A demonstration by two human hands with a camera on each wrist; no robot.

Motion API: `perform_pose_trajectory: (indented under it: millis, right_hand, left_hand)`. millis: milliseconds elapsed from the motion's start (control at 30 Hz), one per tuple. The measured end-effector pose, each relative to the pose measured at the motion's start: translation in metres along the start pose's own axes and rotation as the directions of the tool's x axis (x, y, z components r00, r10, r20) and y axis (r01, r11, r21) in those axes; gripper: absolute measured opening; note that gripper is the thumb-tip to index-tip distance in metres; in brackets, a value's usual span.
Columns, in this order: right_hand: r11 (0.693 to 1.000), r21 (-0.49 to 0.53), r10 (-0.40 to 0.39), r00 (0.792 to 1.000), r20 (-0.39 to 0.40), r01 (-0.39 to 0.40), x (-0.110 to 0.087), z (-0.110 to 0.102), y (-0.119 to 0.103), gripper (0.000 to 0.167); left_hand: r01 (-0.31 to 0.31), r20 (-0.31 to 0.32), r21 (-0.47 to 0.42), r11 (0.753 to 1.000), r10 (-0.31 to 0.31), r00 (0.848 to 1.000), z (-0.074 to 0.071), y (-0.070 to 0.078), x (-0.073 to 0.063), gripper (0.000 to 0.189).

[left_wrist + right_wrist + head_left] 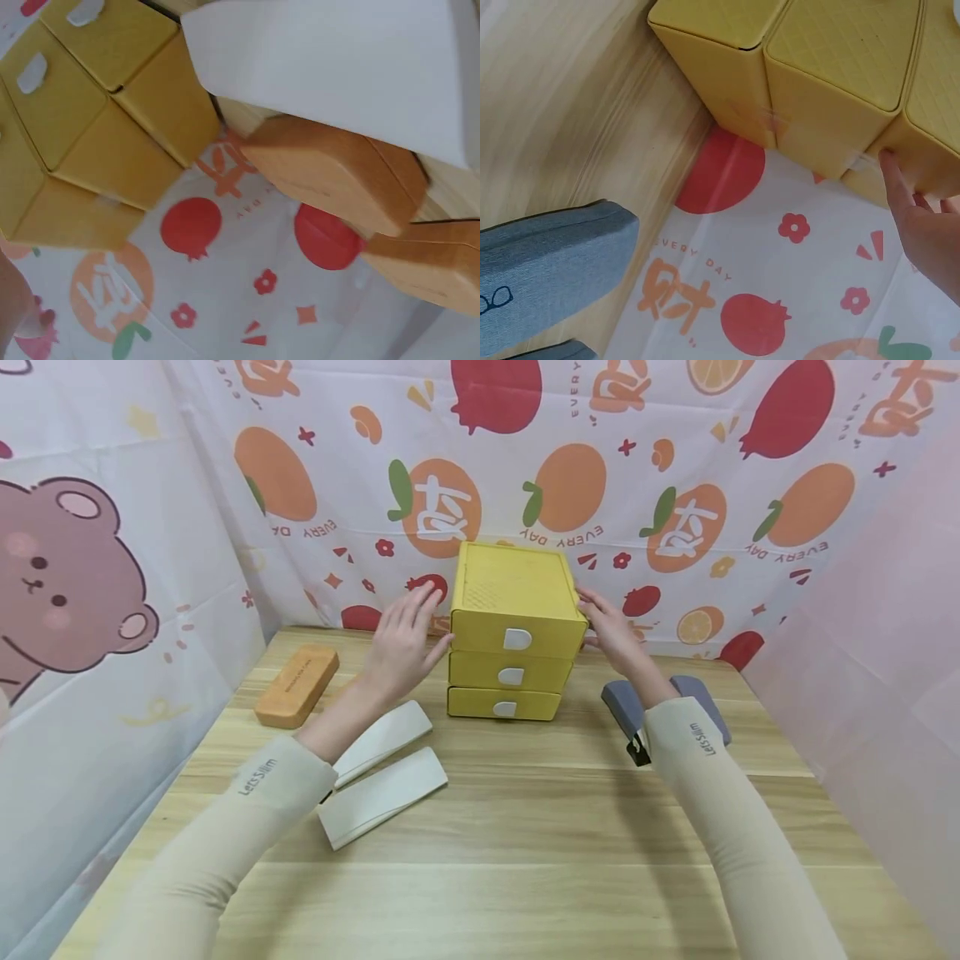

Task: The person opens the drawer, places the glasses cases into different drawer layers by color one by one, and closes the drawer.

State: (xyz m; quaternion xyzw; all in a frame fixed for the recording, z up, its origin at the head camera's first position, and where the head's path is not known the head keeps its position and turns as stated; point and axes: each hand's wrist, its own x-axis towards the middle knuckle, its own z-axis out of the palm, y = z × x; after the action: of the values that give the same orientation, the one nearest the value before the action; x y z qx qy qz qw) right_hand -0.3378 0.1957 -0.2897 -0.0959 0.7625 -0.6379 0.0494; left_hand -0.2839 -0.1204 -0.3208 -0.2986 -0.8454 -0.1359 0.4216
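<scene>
A yellow desktop storage box [517, 581] with three stacked drawers and pale tab pulls stands at the back of the table. My left hand [401, 639] is by its upper left side, fingers extended, the thumb close to the top drawer's edge; whether it touches cannot be told. On the opposite side, my right hand [615, 631] rests its fingertips against the box's upper part. The right wrist view shows the index finger [894, 176] of that hand touching the side wall. All drawers look closed.
Two white cases [386, 793] lie left of centre under my left forearm. Behind them is an orange case [297, 685], with a second orange case [431, 262] partly hidden. Two blue-grey cases [701, 706] lie under my right wrist. Printed fabric [315, 568] hangs behind the table.
</scene>
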Motion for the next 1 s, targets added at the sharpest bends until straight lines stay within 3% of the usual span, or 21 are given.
perform_pose_trajectory:
  millis: [100, 200, 300, 400, 533, 733, 1000]
  right_hand:
    - [1.0, 0.023, 0.011, 1.0, -0.003, -0.01, 0.001, 0.003, 0.001, 0.05]
    - [0.999, 0.051, 0.016, 1.0, 0.0, -0.016, 0.003, 0.004, 0.001, 0.05]
    - [0.997, 0.076, 0.014, 1.0, 0.006, -0.014, 0.003, 0.003, 0.002, 0.051]
    - [0.996, 0.086, -0.001, 1.0, 0.017, 0.0, 0.002, 0.001, 0.003, 0.052]
    - [0.995, 0.094, -0.018, 0.999, 0.029, 0.015, 0.002, -0.001, 0.005, 0.053]
    - [0.995, 0.102, 0.001, 1.0, 0.009, -0.002, 0.003, 0.002, 0.006, 0.051]
    - [0.991, 0.133, -0.018, 1.0, -0.022, 0.021, 0.003, 0.006, 0.011, 0.05]
  left_hand:
    - [-0.163, -0.045, 0.032, 0.986, 0.164, 0.985, 0.004, 0.007, 0.004, 0.057]
    - [-0.293, -0.055, 0.054, 0.955, 0.295, 0.954, 0.011, 0.014, 0.008, 0.054]
    - [-0.384, -0.042, 0.074, 0.92, 0.388, 0.921, 0.021, 0.023, 0.012, 0.049]
    - [-0.439, -0.009, 0.12, 0.89, 0.444, 0.896, 0.032, 0.032, 0.016, 0.042]
    - [-0.47, 0.039, 0.185, 0.863, 0.471, 0.881, 0.042, 0.042, 0.021, 0.038]
    - [-0.456, 0.078, 0.173, 0.873, 0.449, 0.89, 0.053, 0.05, 0.028, 0.037]
    - [-0.456, 0.086, 0.222, 0.862, 0.449, 0.89, 0.064, 0.057, 0.033, 0.03]
